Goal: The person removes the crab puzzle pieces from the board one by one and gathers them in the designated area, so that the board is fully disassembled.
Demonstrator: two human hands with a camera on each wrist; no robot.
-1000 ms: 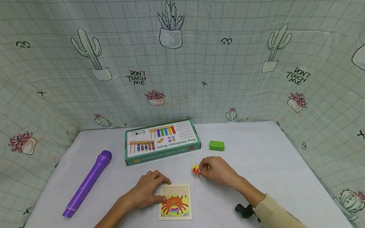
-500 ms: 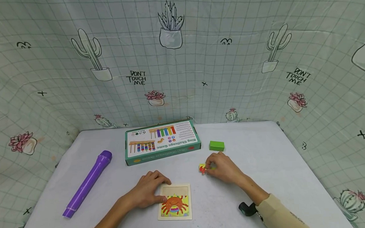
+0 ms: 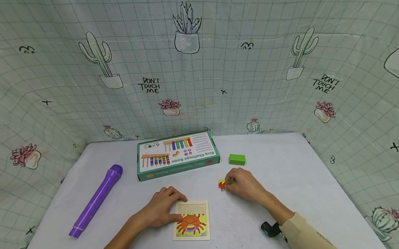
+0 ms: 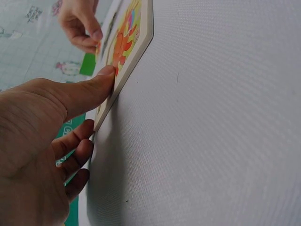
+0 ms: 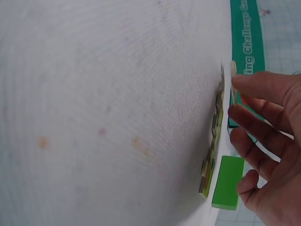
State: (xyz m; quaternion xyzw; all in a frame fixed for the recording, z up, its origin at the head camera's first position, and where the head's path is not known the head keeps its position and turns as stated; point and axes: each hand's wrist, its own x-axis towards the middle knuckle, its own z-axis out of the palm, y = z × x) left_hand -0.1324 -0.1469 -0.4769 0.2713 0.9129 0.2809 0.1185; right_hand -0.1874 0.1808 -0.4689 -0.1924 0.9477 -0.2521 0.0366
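Note:
A wooden jigsaw puzzle (image 3: pixel 191 226) with a crab picture lies flat in its frame, a bare strip along its far side. My left hand (image 3: pixel 161 208) holds it at the far left corner; in the left wrist view its thumb (image 4: pixel 89 92) presses the frame's edge. Off to the right, my right hand (image 3: pixel 243 184) pinches a small red and yellow puzzle piece (image 3: pixel 221 184) between thumb and fingers, just above the table. Other puzzle pieces (image 5: pixel 214 136) lie in a row beneath that hand, mostly hidden from the head view.
A green Ring Challenge Game box (image 3: pixel 177 155) lies at the back. To its right is a green block (image 3: pixel 237 159), close beyond the right hand. A purple tube (image 3: pixel 96 201) lies at the left. Patterned cloth (image 3: pixel 197 83) hangs behind the white table.
My right hand has drawn slightly to the right with the puzzle piece, then stayed nearly still. My left hand and the jigsaw puzzle have kept their place.

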